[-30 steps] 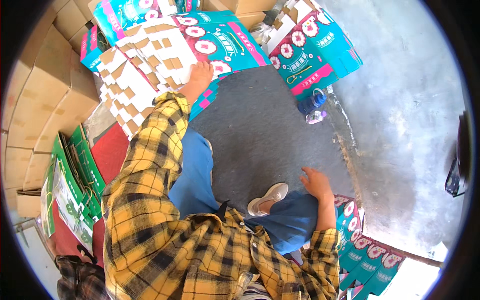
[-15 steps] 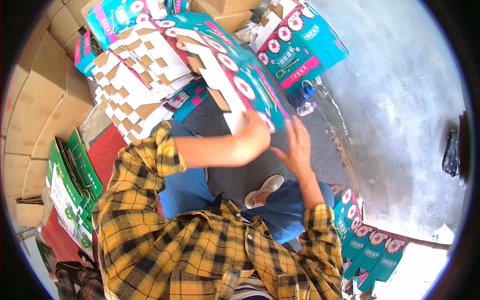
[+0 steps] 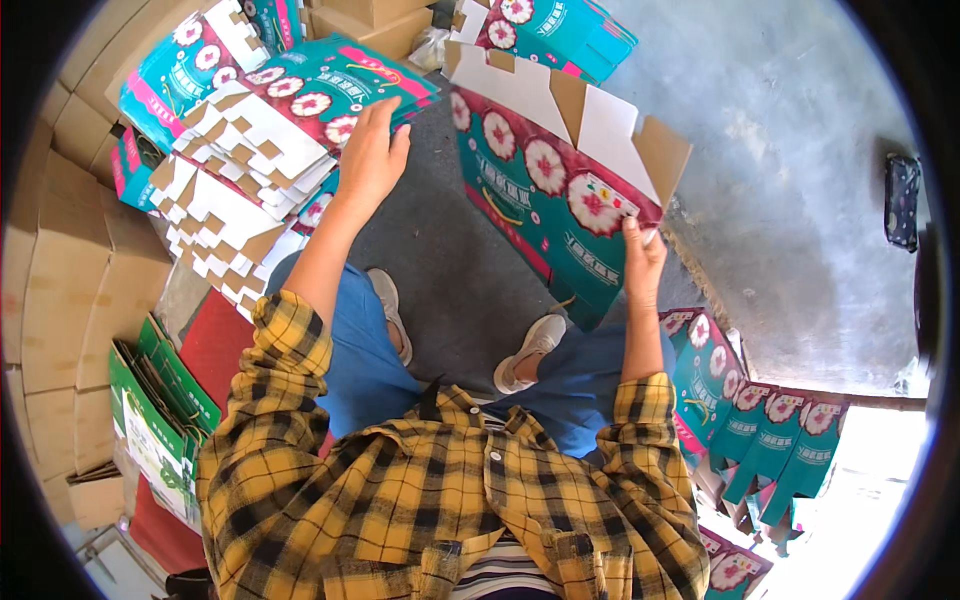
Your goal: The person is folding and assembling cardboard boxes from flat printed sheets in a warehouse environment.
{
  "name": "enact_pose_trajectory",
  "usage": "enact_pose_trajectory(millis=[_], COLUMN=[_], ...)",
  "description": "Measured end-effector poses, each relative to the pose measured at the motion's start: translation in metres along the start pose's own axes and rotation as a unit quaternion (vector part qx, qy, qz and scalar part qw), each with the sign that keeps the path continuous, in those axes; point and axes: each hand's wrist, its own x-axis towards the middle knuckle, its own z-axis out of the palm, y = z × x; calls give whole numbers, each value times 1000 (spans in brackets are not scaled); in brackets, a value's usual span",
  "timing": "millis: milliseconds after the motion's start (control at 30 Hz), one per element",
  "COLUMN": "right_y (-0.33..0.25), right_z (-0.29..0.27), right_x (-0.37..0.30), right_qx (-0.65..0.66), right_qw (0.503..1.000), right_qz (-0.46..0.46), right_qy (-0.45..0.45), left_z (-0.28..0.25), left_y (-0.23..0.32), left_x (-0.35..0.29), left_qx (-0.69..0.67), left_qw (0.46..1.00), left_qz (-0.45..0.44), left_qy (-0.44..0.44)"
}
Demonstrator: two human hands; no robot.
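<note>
My right hand [image 3: 643,262] grips the lower right edge of a teal and maroon cardboard carton [image 3: 540,195], thumb on its printed face. Round flower-like pictures run along that face, and white and brown flaps stick up from its top. The carton hangs tilted above the floor, right of centre. My left hand [image 3: 368,165] is open, fingers stretched out, at the right edge of a pile of flattened cartons [image 3: 335,85] in the same print. Whether its fingertips touch the pile I cannot tell.
Brown cardboard boxes [image 3: 75,260] line the left side. Green cartons [image 3: 165,400] stand near a red surface [image 3: 215,345]. More teal cartons [image 3: 565,35] lie at the far side, and several others [image 3: 770,440] stand at lower right. A dark patterned case [image 3: 902,200] lies far right.
The carton has swung from the pile to the right and turned its printed face toward me. My right hand now holds it; my left has let go and moved left to the pile.
</note>
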Motion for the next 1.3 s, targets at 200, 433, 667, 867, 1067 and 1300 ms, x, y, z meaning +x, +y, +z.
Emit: enact_pose_trajectory(millis=[200, 433, 667, 867, 1067, 1300], right_y=[-7, -24, 15, 20, 21, 34], right_z=[-15, -42, -27, 44, 83, 71], right_x=[11, 41, 75, 30, 0, 26], right_qx=[97, 31, -253, -171, -230, -224], right_qw=[991, 976, 961, 969, 941, 946], right_qz=[52, 54, -115, 11, 21, 90], right_qy=[-74, -210, 17, -176, -249, -216], left_z=[13, -1, 24, 79, 114, 132], left_y=[-19, -16, 15, 24, 41, 44], left_x=[6, 11, -6, -37, -61, -87], left_qx=[-10, -208, -180, -292, -337, -346], left_qw=[999, 919, 858, 864, 849, 883], left_qz=[25, -60, -66, -85, -200, -163], left_qy=[42, -330, -476, -401, -354, -271])
